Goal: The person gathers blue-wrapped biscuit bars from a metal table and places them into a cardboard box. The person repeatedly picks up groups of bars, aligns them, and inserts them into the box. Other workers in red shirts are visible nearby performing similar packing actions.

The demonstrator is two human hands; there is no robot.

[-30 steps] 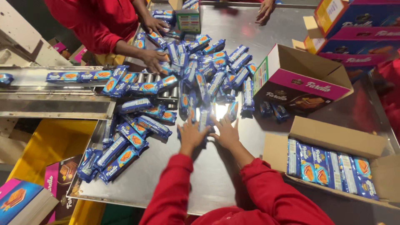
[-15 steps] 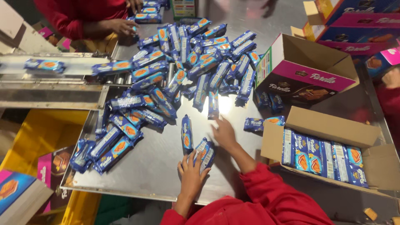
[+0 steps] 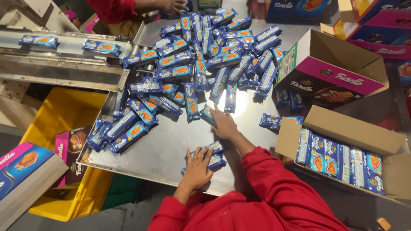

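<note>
Under your left hand (image 3: 198, 169) lie a few blue packets (image 3: 212, 156), fingers spread on top. Your right hand (image 3: 224, 125) rests flat, its fingertips touching one blue-and-orange packet (image 3: 207, 113) at the near edge of the big heap of packets (image 3: 205, 55). Right of those fingers sits an open brown carton (image 3: 342, 132), packets upright inside. Beyond it lies a magenta-sided box (image 3: 338, 77).
</note>
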